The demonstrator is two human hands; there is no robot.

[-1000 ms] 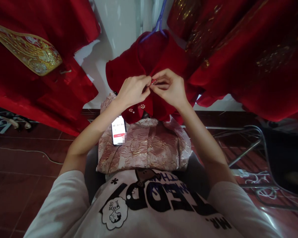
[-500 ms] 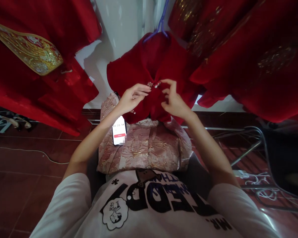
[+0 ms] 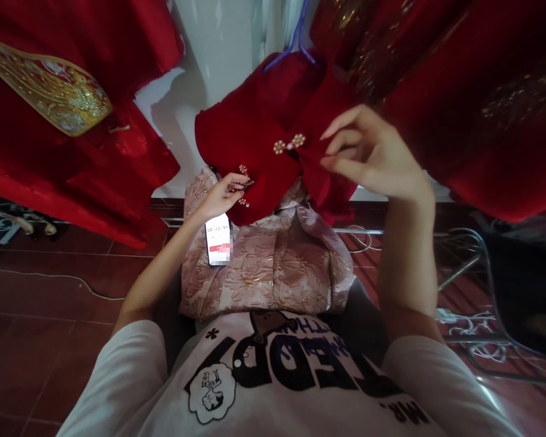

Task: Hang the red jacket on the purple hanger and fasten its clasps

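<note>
A red garment (image 3: 255,133) hangs on a purple hanger (image 3: 296,39) in front of me, over the pink brocade cloth on my lap. A pearl and flower clasp (image 3: 290,144) lies across its front. My left hand (image 3: 227,191) pinches a small beaded clasp piece (image 3: 248,182) at the garment's left side, with flower ornaments just above and below it. To the right of the garment's clasp, my right hand (image 3: 373,155) is raised with bent fingers apart, and I see nothing held in it.
A lit phone (image 3: 218,240) rests on the pink brocade cloth (image 3: 264,267). Red garments (image 3: 73,36) with gold decoration hang at both sides. A dark chair (image 3: 523,291) with a metal frame stands at the right, near white cables (image 3: 486,349). Shoes lie at the far left.
Both hands have left the middle clasp. My left hand moved down and left to the beaded piece; my right hand moved right and up. The garment's right part has shifted, with its lower front spread apart.
</note>
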